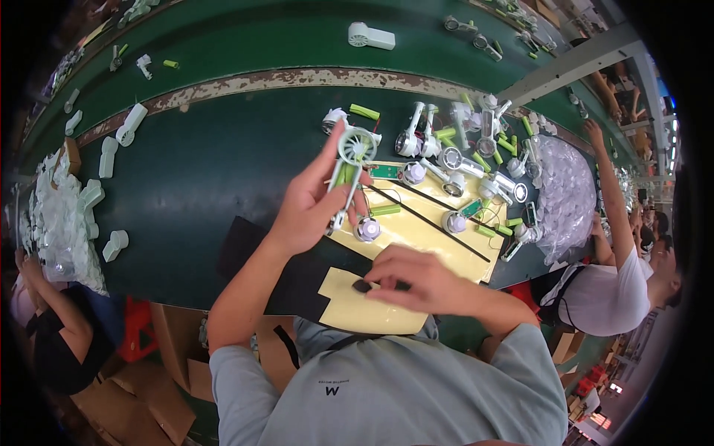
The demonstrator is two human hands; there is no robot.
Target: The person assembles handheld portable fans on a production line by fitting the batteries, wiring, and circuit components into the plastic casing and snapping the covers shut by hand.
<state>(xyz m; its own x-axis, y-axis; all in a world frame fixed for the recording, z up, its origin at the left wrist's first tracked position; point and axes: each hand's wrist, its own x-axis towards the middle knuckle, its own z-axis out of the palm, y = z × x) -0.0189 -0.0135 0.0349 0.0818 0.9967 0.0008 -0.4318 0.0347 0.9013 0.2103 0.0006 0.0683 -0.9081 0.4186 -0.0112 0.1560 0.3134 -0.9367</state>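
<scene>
My left hand (306, 208) is closed round the handle of a pale handheld fan housing (357, 146). Its round slotted head points away from me, and a green battery shows in the open handle. Lower and to the right, my right hand (418, 279) pinches a small black pad (362, 285), slightly blurred, over a yellow backing sheet (364, 316). A black foam sheet (297, 291) lies beside and partly under this backing. Just beyond my hands, fan motors (367, 229) with white impellers and green circuit boards (385, 172) rest on a larger yellow sheet (446, 236) with black strips.
Several part-built fans (428, 137) and loose green batteries crowd the right of the green bench. A clear plastic bag (563, 197) of parts stands further right. Pale housings (91, 201) lie at the left. A conveyor (282, 44) runs behind. Co-workers sit on both sides.
</scene>
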